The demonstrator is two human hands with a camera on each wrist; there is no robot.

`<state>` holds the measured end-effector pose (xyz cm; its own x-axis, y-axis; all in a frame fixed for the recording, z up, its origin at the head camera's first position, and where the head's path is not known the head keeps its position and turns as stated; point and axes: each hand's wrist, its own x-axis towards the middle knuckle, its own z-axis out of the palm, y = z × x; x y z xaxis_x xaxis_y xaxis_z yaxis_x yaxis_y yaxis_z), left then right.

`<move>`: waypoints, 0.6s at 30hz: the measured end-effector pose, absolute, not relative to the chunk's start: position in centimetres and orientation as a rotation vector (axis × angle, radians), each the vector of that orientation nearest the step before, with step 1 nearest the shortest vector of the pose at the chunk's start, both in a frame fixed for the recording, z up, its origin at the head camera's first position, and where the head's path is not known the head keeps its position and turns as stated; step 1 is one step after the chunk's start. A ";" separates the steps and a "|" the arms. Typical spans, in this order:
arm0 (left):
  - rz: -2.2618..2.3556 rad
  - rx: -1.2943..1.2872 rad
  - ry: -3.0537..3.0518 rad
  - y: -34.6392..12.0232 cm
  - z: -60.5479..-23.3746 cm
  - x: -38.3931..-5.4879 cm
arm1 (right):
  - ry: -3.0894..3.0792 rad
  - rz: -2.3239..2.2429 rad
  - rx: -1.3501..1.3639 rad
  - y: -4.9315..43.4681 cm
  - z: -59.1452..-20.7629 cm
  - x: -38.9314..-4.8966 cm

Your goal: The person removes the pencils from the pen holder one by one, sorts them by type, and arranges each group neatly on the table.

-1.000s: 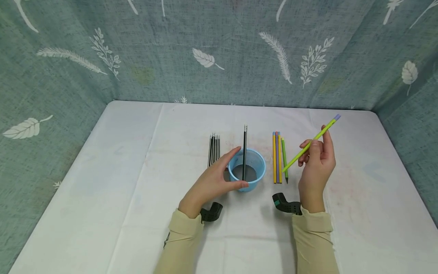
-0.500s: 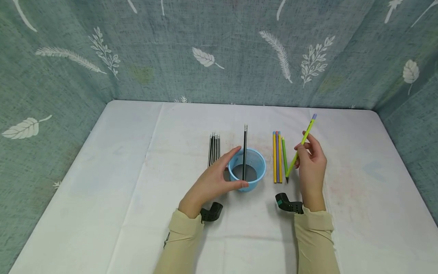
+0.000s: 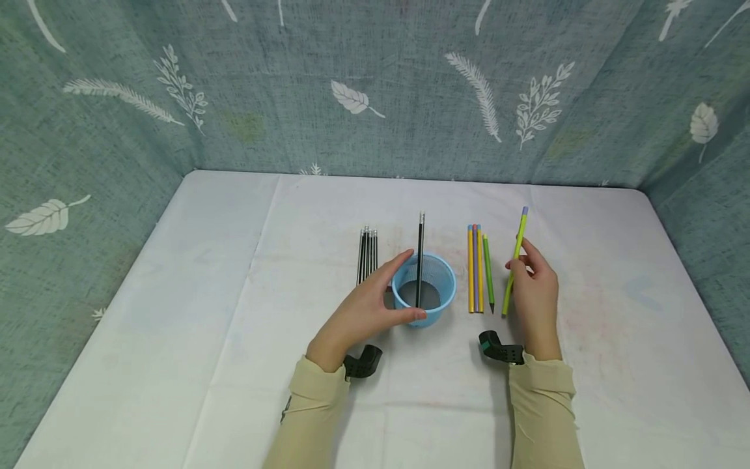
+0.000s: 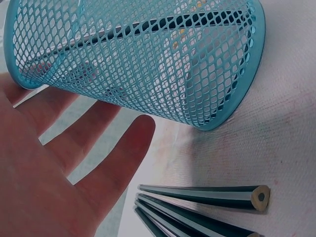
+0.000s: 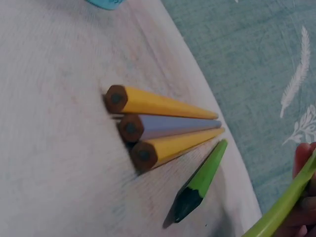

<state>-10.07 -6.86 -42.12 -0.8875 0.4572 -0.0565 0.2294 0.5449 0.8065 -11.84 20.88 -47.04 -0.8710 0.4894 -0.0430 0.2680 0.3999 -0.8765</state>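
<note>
My left hand (image 3: 357, 316) holds the light-blue mesh pencil cup (image 3: 448, 299), thumb at the near rim and index finger at the far rim. One black pencil (image 3: 420, 260) stands inside it. My right hand (image 3: 538, 293) pinches a yellow-green pencil (image 3: 519, 244) with a lilac end, its lower tip down by the cloth. To its left lie a sharpened green pencil (image 3: 488, 270) and a row of two yellow pencils (image 5: 168, 104) with a purple pencil (image 5: 173, 127) between them. Their unsharpened ends face the near side in the right wrist view.
Several black striped pencils (image 3: 367, 251) lie left of the cup, partly hidden by my left hand. White cloth (image 3: 234, 365) covers the table. A leaf-patterned green curtain (image 3: 410, 130) stands around the back and sides.
My right hand has moved left and swung the yellow-green pencil from a strong slant to nearly parallel with the green one, its tip now right of the green pencil. The left hand and cup stay put.
</note>
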 end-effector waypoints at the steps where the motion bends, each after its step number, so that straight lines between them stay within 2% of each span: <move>1: 1.262 0.575 2.523 -6.9 -42.1 -10.1 | -2.464 1.442 -0.672 21.2 -47.6 -12.0; 10: 1.254 0.563 2.525 -6.9 -42.0 -10.0 | -2.575 1.435 -0.799 19.8 -45.3 -11.6; 18: 1.261 0.558 2.513 -6.8 -41.9 -10.0 | -2.660 1.381 -0.729 19.9 -45.6 -11.3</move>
